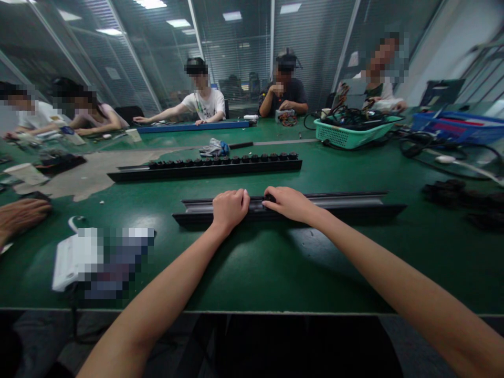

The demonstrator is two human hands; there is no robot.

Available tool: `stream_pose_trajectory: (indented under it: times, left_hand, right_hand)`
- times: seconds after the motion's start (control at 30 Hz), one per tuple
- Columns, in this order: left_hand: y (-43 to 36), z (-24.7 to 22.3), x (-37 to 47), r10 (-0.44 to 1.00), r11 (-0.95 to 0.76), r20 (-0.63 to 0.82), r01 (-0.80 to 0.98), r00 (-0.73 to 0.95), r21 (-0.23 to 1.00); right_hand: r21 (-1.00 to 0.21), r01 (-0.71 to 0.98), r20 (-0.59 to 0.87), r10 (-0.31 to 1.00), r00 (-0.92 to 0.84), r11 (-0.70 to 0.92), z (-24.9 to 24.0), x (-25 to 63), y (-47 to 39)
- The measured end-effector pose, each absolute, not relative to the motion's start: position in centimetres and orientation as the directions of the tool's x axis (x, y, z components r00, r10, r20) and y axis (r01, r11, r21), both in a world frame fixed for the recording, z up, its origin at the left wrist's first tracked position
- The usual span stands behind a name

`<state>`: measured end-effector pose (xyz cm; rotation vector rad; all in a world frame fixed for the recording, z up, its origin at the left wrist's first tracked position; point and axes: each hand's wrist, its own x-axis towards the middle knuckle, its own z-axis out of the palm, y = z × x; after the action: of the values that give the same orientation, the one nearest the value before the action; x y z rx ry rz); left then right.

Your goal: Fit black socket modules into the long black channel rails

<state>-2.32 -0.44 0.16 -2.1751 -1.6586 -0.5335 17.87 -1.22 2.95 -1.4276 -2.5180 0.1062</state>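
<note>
A long black channel rail (pixel 350 210) with a grey inside lies across the green table in front of me. My left hand (pixel 231 209) is closed over the rail left of its middle, with the fingers wrapped round its walls. Just to the right, my right hand (pixel 289 203) is closed on a small black part (pixel 269 198) at the rail's opening. The fingers cover much of this part, so its exact kind cannot be made out. Farther back lies a second black rail (pixel 205 170), with a row of several similar black parts (pixel 252 158) along it.
A green basket (pixel 346 134) of cables stands at the back right, beside a blue basket (pixel 460 126). Loose black parts (pixel 449 194) lie at the right. A white device (pixel 69 262) and a phone-like slab (pixel 122 262) sit front left. Another person's hand (pixel 23 215) rests at the left edge.
</note>
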Motion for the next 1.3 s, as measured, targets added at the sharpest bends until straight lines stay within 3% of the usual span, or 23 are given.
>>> stream_pose_trajectory:
  times: [0.67, 0.97, 1.3]
  left_hand:
    - [-0.6, 0.4, -2.1, 0.854, -0.236, 0.467, 0.971, 0.228, -0.042]
    - [-0.5, 0.2, -2.0, 0.848, -0.246, 0.475, 0.969, 0.234, -0.039]
    - [-0.2, 0.1, -1.9, 0.852, -0.236, 0.471, 0.971, 0.228, -0.045]
  right_hand:
    - [-0.234, 0.821, 0.213, 0.852, -0.479, 0.52, 1.5, 18.5, -1.1]
    - [-0.184, 0.824, 0.394, 0.808, -0.437, 0.536, -1.1, 18.4, -1.6]
    - [-0.514, 0.739, 0.304, 0.898, -0.317, 0.435, -0.3, 18.8, -0.8]
